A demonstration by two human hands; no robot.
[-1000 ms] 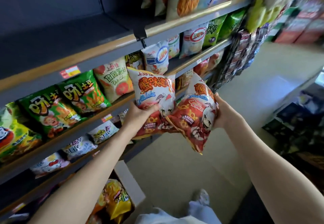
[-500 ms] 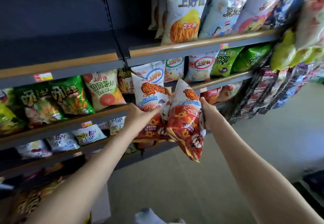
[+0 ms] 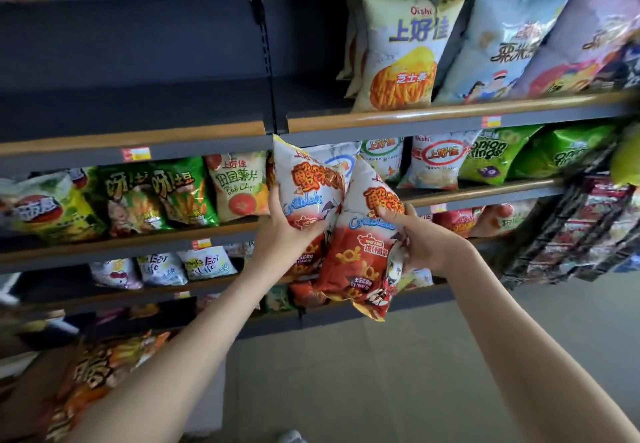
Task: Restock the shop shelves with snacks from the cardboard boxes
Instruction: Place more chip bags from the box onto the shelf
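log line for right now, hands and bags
left hand: grips white-and-red foil Crablets bag | right hand: grips second white-and-red Crablets bag | bags: overlapping, held before grey metal shelves | placed: not yet

Two bare arms reach toward grey shop shelves [image 3: 415, 127] lined with snack bags. The left hand [image 3: 282, 234] grips a white-and-red Crablets bag [image 3: 306, 183], held upright in front of a middle shelf, while the right hand [image 3: 427, 247] grips a second Crablets bag [image 3: 360, 255] just beside it, tilted, so that the two bags touch. Green onion ring bags [image 3: 491, 158] and a yellow Oishi bag [image 3: 401, 51] stand on shelves to the right, and blurred orange bags [image 3: 100, 370] lie at lower left.
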